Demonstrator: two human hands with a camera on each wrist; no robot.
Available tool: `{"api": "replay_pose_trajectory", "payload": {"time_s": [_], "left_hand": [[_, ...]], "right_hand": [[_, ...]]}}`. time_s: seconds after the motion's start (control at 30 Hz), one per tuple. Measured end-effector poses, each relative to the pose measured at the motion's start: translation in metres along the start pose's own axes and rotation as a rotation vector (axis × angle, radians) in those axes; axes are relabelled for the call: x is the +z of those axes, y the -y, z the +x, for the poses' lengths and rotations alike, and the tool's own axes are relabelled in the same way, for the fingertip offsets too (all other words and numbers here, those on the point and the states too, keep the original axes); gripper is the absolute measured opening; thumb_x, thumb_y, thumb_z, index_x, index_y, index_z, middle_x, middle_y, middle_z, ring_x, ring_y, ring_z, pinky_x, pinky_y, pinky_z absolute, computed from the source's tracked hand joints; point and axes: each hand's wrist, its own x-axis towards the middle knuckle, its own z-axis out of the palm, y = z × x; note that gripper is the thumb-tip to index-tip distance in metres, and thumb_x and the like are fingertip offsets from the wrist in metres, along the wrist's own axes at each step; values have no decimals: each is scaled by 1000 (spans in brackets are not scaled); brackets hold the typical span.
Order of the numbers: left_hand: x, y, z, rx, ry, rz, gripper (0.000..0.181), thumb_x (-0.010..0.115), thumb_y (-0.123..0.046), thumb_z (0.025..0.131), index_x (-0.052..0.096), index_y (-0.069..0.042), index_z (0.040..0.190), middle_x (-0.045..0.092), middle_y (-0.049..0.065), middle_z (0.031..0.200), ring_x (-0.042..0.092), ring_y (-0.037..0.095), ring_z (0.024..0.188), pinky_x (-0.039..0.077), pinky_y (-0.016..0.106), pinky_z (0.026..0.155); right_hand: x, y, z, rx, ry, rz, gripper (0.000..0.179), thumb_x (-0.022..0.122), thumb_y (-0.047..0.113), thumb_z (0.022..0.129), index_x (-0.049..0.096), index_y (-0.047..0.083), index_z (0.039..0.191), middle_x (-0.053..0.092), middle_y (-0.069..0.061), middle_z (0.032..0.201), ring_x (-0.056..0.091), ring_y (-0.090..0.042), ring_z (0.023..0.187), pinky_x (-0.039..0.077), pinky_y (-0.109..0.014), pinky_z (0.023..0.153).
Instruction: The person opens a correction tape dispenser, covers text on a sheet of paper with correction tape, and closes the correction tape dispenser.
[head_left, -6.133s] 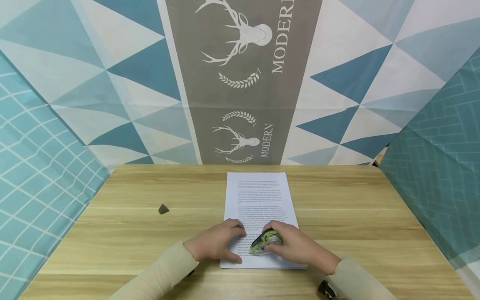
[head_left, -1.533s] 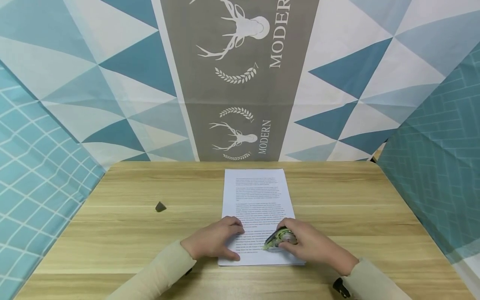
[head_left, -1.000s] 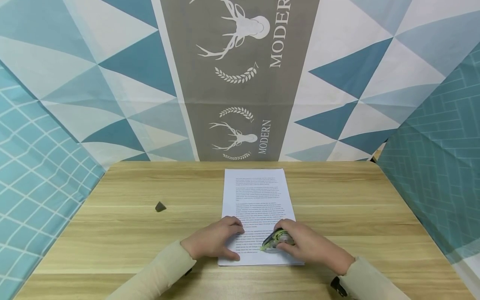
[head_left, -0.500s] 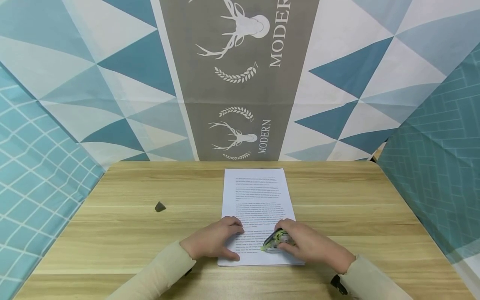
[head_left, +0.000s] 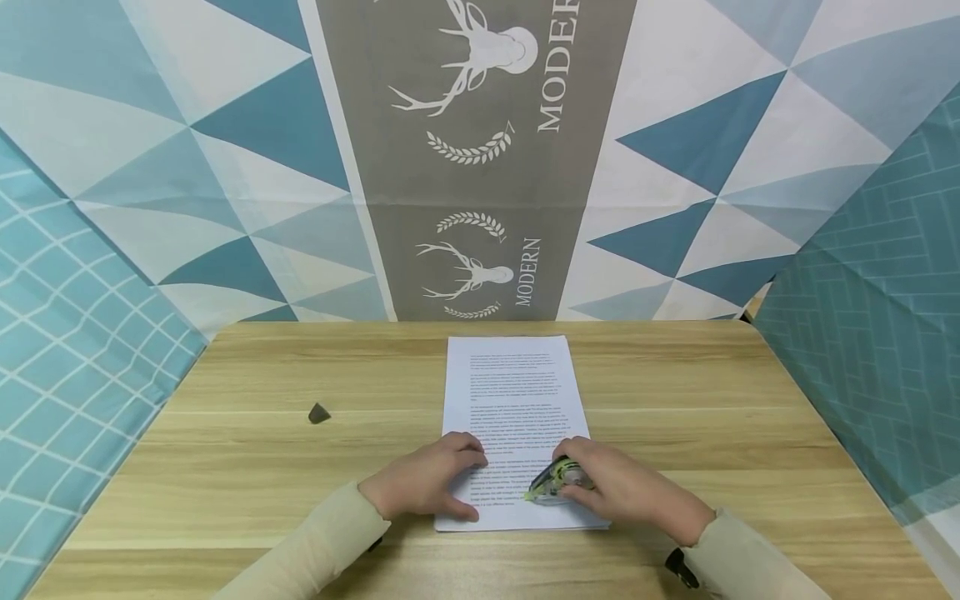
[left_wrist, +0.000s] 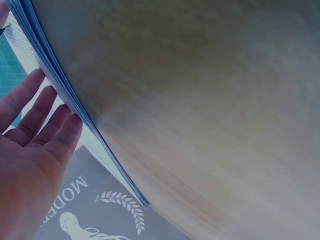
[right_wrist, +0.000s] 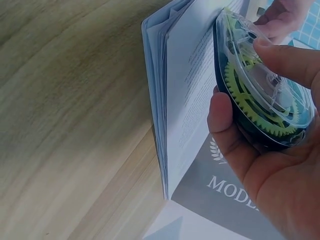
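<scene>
Green, black and clear plastic is gripped over a printed page: a rounded correction-tape dispenser with toothed wheels inside (right_wrist: 262,82), its narrow tip angled down to the lowest lines of type on a thin stack of white printed paper sheets (head_left: 510,392). By appearances, the work is under way — the dispenser is in hand, the stack is laid flat, and the tip is placed near the end of the text. Whether the paper is touched by the tip cannot be told. No strip of laid tape can be made out, so how much is covered, and how much is left, cannot be judged; the dispenser is not yet set down.

The dispenser is clasped in the bare right hand (head_left: 622,483), its fingers curled round the body and the thumb pressed along one side. The stack is steadied by the bare left hand (head_left: 427,479), its fingers slightly parted and relaxed, nothing gripped — the fingertips are rested on the page by its left edge.

Farther out, a small dark grey angular piece (head_left: 318,413) is seen well apart on the light wood-grain table (head_left: 675,400), which is backed by a grey panel printed with white stag heads (head_left: 480,185).
</scene>
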Motion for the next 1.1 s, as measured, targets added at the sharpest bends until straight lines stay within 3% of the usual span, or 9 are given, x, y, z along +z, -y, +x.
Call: {"api": "replay_pose_trajectory", "payload": {"time_s": [0.73, 1.1], "left_hand": [[-6, -2, 2, -1, -7, 0, 60, 76, -42, 72, 60, -7, 119, 54, 4, 122, 50, 18, 116, 41, 28, 103], [-5, -2, 2, -6, 6, -4, 61, 77, -41, 72, 60, -6, 119, 54, 4, 122, 50, 18, 116, 41, 28, 102]], "right_hand": [[-6, -5, 1, -59, -3, -27, 28, 64, 23, 88, 56, 8, 110, 60, 4, 99, 55, -5, 88, 50, -29, 77], [-5, -7, -3, -17, 10, -7, 28, 64, 24, 87, 56, 11, 111, 60, 4, 104, 55, -6, 93, 50, -30, 81]]}}
